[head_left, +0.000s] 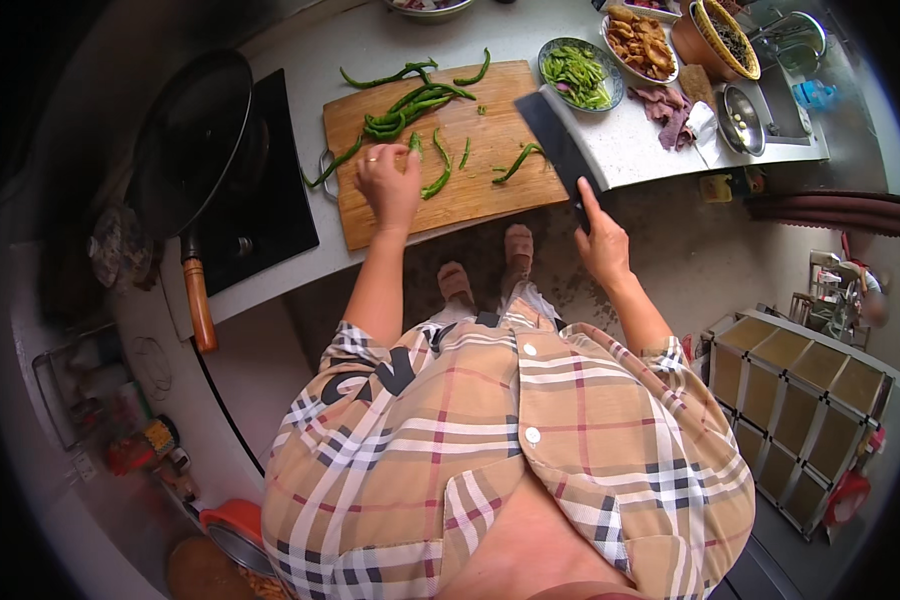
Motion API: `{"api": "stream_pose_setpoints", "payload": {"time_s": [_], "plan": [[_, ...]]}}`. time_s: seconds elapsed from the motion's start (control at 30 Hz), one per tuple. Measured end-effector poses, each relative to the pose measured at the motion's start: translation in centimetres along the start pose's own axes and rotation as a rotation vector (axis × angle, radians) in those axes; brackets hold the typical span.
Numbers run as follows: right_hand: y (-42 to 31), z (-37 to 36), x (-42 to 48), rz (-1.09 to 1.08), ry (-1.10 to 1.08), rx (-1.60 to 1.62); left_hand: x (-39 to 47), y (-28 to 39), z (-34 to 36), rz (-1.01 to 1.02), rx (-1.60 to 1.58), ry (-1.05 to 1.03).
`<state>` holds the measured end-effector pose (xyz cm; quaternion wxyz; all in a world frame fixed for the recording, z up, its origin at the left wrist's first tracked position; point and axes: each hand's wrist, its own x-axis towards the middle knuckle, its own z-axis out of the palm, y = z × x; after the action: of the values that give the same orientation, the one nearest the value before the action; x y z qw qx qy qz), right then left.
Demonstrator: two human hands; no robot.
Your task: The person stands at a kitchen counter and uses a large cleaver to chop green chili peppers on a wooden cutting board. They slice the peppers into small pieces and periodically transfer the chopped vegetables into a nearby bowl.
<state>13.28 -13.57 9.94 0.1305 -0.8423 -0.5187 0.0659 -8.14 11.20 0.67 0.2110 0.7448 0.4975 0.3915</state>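
Note:
On a wooden cutting board (487, 112) lie several long green chili peppers (420, 105), some heaped together and some loose. My left hand (390, 184) is over the board's left part, its thumb and fingers pinched on the end of a green pepper (415, 141). A curved pepper (439, 169) and short cut bits rest just right of those fingers. My right hand (606, 244) grips a cleaver (559, 139) by its handle, index finger along the blade. The broad dark blade is raised at the board's right edge, beside a bent pepper (521, 163).
Left of the board stands a wok (195, 142) on a black cooktop (270, 187). At right are a plate of sliced green vegetables (577, 75), a dish of browned food (640, 45), a cloth (667, 112), a metal bowl (742, 124) and a sink (787, 105).

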Motion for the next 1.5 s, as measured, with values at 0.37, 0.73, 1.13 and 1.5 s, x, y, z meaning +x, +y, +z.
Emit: {"api": "stream_pose_setpoints", "payload": {"time_s": [0.37, 0.73, 1.13, 1.5], "plan": [[-0.1, 3.5, -0.9, 0.147, -0.22, -0.156, 1.4, -3.0, -6.0, -0.051, -0.202, 0.13], [-1.6, 3.4, -4.3, 0.06, -0.223, -0.226, 0.1, -1.7, -3.3, -0.022, -0.262, 0.066], [-1.5, 1.9, -6.1, -0.026, -0.101, 0.138, -2.3, 2.6, 5.1, 0.073, -0.208, -0.09], [2.0, -0.2, -3.9, 0.121, -0.006, 0.435, -3.4, 4.4, 7.7, 0.525, 0.394, -0.35]]}}
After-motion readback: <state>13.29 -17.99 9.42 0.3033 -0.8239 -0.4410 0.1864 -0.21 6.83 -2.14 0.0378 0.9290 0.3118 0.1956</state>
